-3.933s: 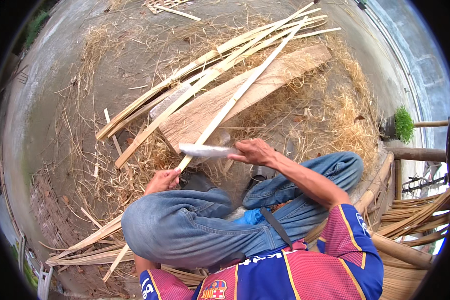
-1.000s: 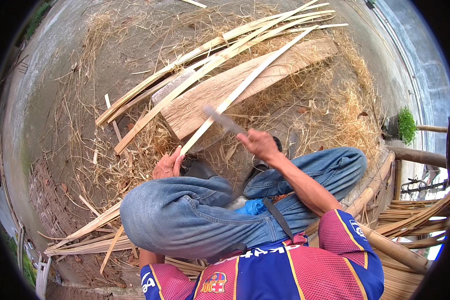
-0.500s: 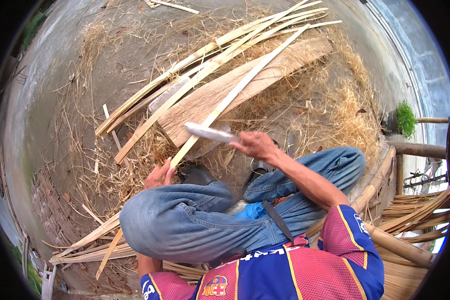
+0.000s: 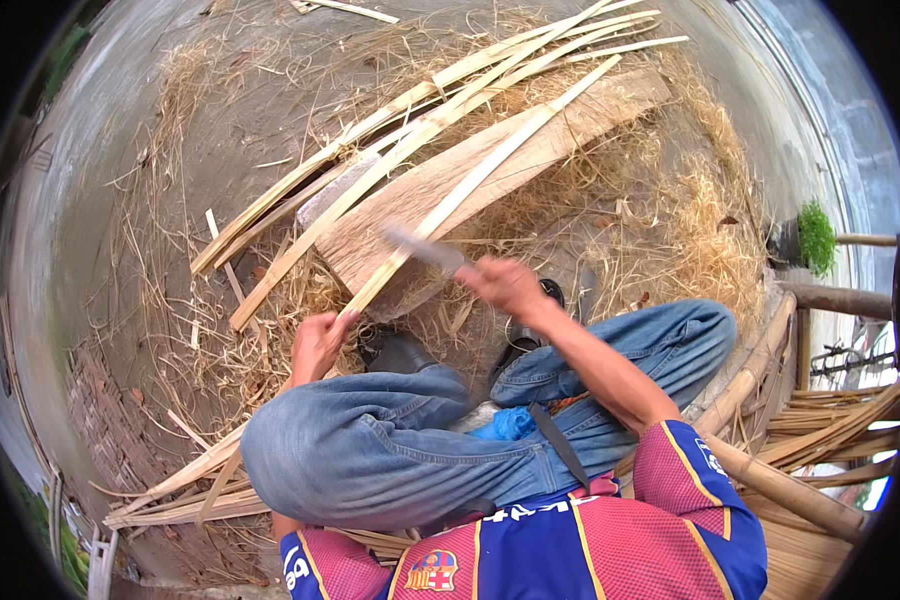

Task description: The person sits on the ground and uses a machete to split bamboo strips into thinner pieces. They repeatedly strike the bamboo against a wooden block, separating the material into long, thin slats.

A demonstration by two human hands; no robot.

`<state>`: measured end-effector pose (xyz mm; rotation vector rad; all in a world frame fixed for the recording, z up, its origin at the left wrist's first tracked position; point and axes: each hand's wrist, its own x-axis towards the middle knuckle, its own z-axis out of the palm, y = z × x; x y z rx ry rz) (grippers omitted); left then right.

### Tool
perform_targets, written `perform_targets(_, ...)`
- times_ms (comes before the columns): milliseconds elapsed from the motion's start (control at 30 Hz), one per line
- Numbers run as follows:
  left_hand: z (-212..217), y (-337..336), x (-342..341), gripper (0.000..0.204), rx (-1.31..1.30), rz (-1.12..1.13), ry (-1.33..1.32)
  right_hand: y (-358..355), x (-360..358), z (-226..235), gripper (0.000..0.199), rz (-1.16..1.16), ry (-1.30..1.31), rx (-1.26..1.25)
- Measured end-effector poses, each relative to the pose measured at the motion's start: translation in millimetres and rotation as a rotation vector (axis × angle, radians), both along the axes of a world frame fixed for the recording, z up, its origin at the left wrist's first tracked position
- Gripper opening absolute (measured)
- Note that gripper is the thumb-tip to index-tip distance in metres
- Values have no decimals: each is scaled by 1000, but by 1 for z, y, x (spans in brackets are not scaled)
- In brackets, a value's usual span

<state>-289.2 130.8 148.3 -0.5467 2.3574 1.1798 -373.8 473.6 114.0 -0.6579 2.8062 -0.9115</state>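
A pale bamboo strip lies slantwise across a wide wooden board. My left hand is closed round the strip's near end, just beyond my left knee. In my right hand is a knife, its fingers wrapped round the handle, which they hide. The knife's broad blade, smeared by motion, crosses over the strip near the board's close end. Whether the blade touches the strip I cannot tell.
Several longer bamboo strips lie beyond the board, beside a grey stone block. Curly shavings cover much of the ground. More strips lie at lower left. A bamboo pole frame and a potted green plant stand at right.
My left hand has slid slightly up and right along with the strip's near end. The knife has shifted a little, its blade now blurred, and my right hand stays close to where it was.
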Motion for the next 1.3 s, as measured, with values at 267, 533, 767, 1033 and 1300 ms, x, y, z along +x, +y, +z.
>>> perform_targets(267, 4, -30, 36, 52, 12, 36, -77, 40, -17, -1, 70, 18, 58, 147)
perform_targets(533, 11, -65, 70, 42, 72, 137, -215, 50, -46, 14, 66, 132, -136, 263)
perform_targets(767, 17, -89, 91, 38, 148, 171, -280, 50, -49, 16, 71, 52, -279, 242)
perform_targets(1033, 36, -114, 149, 33, 141, 260, -303, 35, -61, 16, 67, 32, -245, 263)
perform_targets(1300, 72, -165, 181, 29, 81, 196, -133, 189, -130, -4, 80, -771, -40, 261)
